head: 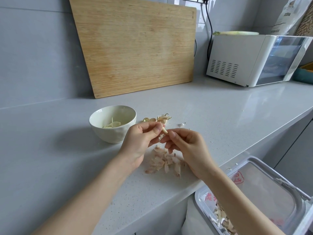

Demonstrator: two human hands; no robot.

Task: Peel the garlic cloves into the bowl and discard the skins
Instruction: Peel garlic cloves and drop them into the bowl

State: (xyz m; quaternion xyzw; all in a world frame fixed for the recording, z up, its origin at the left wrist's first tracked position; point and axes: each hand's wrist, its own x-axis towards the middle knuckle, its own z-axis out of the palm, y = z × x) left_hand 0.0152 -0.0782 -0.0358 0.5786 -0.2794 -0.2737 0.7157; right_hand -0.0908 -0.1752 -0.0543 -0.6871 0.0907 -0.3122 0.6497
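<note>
Grey wall [37,53], pale counter [211,107] — wooden board [138,48] leaning behind.

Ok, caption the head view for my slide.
The left hand and right hand peel a garlic clove over a pile of skins on the counter, beside a white bowl of peeled cloves.

Garlic clove [164,131] mostly hidden, pinched between left hand [137,145] and right hand [189,148]; how much is peeled is unclear. Skin pile [160,162] partly behind right wrist. Bin [197,198] cut by bottom and right edges. Cutting board [135,48] top cropped.
</note>
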